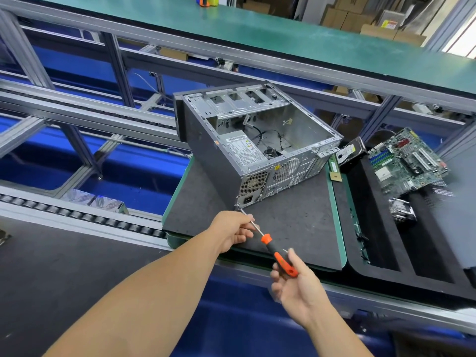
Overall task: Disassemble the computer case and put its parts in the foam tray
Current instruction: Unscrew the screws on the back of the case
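Note:
An open grey computer case (pixel 257 143) lies on its side on a dark foam mat (pixel 291 222), rear panel toward me, power supply and loose cables inside. An orange and black screwdriver (pixel 278 256) points its tip at the case's lower rear corner. My left hand (pixel 235 231) pinches the metal shaft near the tip. My right hand (pixel 296 282) holds the handle's end with curled fingers. To the right, the black foam tray (pixel 386 243) holds a motherboard (pixel 407 163), a hard drive (pixel 351 153) and a metal heatsink (pixel 401 211).
A green memory stick (pixel 334 168) lies between mat and tray. Roller conveyor rails (pixel 77 217) run on the left. An aluminium frame and a green-topped shelf (pixel 283 29) stand behind the case. Cardboard boxes are stacked at the far back.

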